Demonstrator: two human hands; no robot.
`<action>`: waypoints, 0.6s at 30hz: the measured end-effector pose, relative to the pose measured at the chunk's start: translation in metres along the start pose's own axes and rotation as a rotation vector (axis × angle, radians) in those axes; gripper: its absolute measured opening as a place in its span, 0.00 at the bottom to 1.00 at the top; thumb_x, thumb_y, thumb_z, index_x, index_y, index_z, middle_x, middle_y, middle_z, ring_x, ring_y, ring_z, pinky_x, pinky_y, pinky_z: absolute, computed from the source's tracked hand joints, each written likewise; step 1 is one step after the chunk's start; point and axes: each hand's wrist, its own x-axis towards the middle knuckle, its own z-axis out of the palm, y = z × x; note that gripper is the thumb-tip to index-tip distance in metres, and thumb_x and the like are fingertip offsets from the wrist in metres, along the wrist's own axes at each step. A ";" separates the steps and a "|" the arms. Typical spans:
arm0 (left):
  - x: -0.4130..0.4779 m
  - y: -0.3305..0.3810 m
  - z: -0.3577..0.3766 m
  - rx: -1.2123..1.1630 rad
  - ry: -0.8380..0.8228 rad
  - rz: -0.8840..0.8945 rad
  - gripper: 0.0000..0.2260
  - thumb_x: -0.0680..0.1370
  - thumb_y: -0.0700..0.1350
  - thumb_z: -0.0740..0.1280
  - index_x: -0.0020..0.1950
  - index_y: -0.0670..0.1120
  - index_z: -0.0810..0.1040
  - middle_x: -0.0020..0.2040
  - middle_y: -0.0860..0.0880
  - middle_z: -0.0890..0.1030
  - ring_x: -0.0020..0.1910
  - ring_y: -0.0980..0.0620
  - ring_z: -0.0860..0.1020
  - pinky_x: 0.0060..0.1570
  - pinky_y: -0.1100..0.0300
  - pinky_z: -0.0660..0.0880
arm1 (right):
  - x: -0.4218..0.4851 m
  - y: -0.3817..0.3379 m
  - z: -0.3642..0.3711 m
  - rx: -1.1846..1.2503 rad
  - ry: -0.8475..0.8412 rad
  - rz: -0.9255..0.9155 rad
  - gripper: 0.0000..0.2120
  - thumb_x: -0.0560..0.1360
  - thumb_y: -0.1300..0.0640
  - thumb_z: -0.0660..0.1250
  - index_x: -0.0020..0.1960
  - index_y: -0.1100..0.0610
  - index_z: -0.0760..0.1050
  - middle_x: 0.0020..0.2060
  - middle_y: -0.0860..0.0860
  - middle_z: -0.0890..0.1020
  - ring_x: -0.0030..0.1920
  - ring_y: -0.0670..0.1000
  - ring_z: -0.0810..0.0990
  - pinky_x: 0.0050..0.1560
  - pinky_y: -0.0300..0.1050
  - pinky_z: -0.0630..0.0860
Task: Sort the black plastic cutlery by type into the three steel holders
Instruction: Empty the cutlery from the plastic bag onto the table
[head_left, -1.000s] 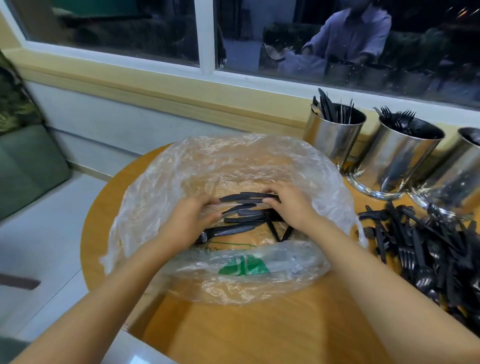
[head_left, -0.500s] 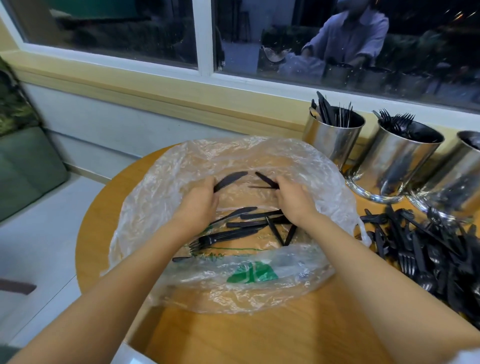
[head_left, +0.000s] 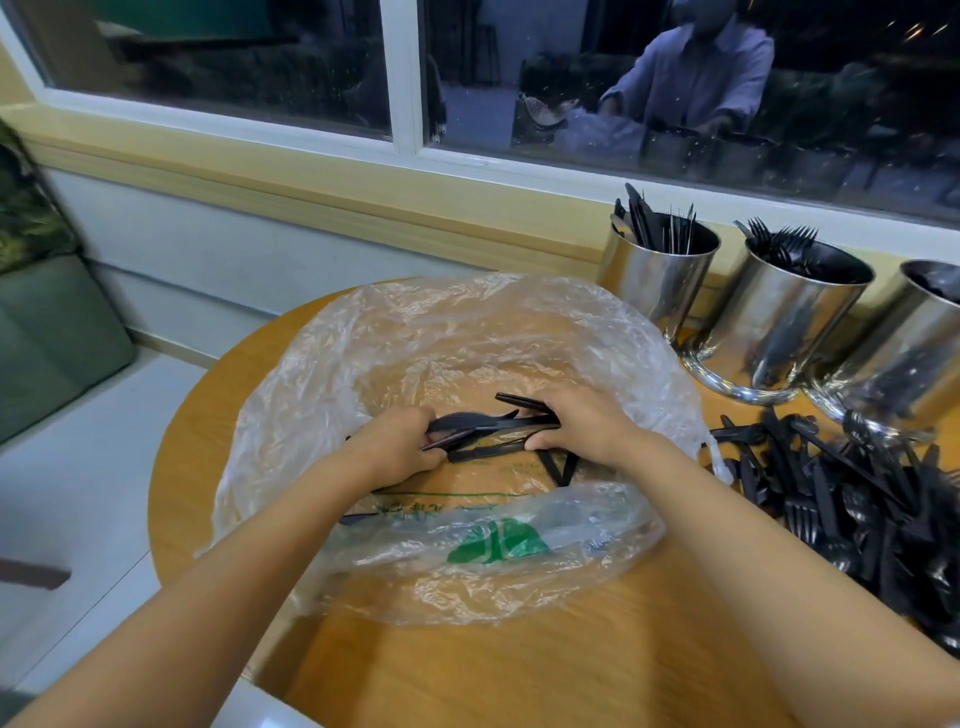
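Head: cutlery bundle (head_left: 491, 422) crosswise, left-to-right.

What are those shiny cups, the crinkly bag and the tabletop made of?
Cups: likely polished steel, with mirror-like reflections. Bag: thin clear plastic film, wrinkled and see-through. Tabletop: wood or wood-look laminate with visible grain; can't tell which.

My left hand (head_left: 400, 449) and right hand (head_left: 587, 423) grip a bundle of black knives (head_left: 488, 423) inside the clear bag (head_left: 467, 343).
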 end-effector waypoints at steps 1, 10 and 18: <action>0.000 0.000 0.000 0.010 -0.019 -0.001 0.11 0.79 0.48 0.67 0.40 0.49 0.67 0.36 0.51 0.72 0.39 0.48 0.72 0.38 0.56 0.66 | 0.000 0.001 0.000 -0.010 -0.008 -0.001 0.17 0.72 0.47 0.73 0.55 0.57 0.77 0.49 0.52 0.80 0.50 0.53 0.78 0.45 0.47 0.73; -0.007 -0.010 -0.004 -0.180 0.143 -0.013 0.08 0.80 0.43 0.68 0.56 0.41 0.75 0.43 0.46 0.77 0.43 0.46 0.75 0.38 0.58 0.68 | 0.004 0.003 0.000 0.134 0.034 0.042 0.08 0.77 0.57 0.69 0.54 0.58 0.77 0.48 0.54 0.81 0.47 0.53 0.76 0.41 0.44 0.67; -0.007 -0.013 -0.001 -0.236 0.406 -0.076 0.07 0.82 0.36 0.60 0.59 0.41 0.74 0.43 0.44 0.78 0.39 0.46 0.75 0.34 0.56 0.65 | -0.005 -0.010 -0.008 0.705 0.535 0.140 0.11 0.84 0.59 0.54 0.49 0.59 0.74 0.41 0.54 0.81 0.44 0.50 0.79 0.49 0.38 0.73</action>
